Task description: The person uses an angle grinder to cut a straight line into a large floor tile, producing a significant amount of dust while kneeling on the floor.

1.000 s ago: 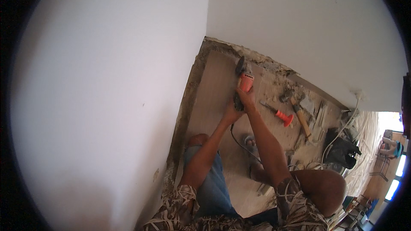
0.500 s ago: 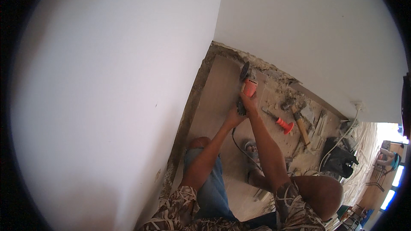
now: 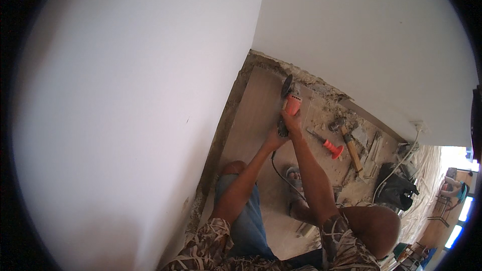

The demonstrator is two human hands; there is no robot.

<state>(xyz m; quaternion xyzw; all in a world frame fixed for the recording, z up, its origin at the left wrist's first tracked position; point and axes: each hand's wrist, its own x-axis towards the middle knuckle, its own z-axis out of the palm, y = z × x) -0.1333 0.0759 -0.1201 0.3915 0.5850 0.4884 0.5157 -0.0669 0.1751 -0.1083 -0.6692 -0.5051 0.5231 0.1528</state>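
Observation:
Both my hands are closed around a corded angle grinder (image 3: 292,103) with an orange-red body. My left hand (image 3: 275,139) grips its dark rear end, while my right hand (image 3: 292,122) wraps the body farther forward. The dark disc (image 3: 286,86) stands on edge close to the floor, near the broken strip along the right wall; whether it touches is too small to tell. From the rear a dark cord (image 3: 277,170) trails back past my foot. Right of the hands lies a chisel (image 3: 329,145) with a red guarded handle.
A wooden-handled hammer (image 3: 353,151) lies among rubble (image 3: 321,101) beside the chisel. A black bag (image 3: 396,186) and a white cable (image 3: 396,172) running from a wall socket (image 3: 417,126) are farther right. White walls (image 3: 150,70) meet in the corner ahead.
Almost nothing differs; the grinder stays at the same spot in both my hands. The whole view has shifted very slightly.

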